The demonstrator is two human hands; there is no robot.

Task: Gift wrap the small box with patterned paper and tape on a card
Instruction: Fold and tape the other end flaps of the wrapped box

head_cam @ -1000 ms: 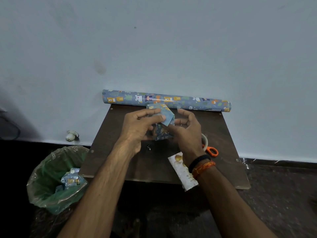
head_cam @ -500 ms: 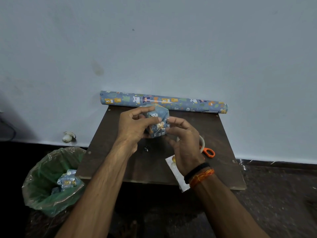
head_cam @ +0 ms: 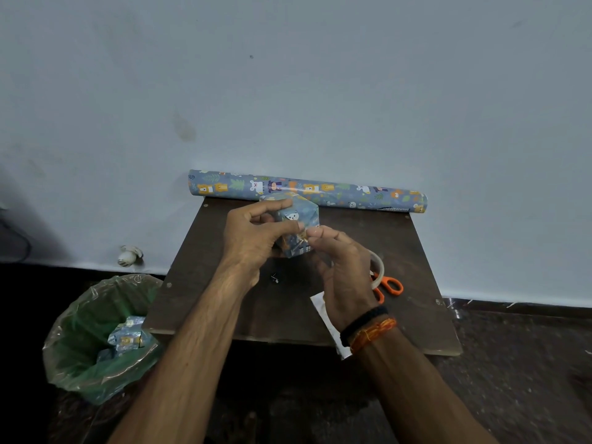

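A small box (head_cam: pixel 296 221) covered in blue animal-patterned paper is held above the brown table (head_cam: pixel 413 251). My left hand (head_cam: pixel 256 238) grips it from the left, fingers over its top and thumb on its front. My right hand (head_cam: pixel 342 270) pinches at the box's front edge with thumb and forefinger; what it pinches is too small to tell. A white card (head_cam: pixel 323 310) lies on the table, mostly hidden under my right wrist. A roll of clear tape (head_cam: pixel 378 267) peeks out behind my right hand.
A roll of the same patterned paper (head_cam: pixel 307 190) lies along the table's far edge by the wall. Orange-handled scissors (head_cam: pixel 389 285) lie right of my hand. A green-lined bin (head_cam: pixel 93 341) with paper scraps stands at the left. A small dark clip (head_cam: pixel 275 278) lies mid-table.
The box has been turned in my hands so another face shows. My right hand rose from beside the box and now pinches at its front edge.
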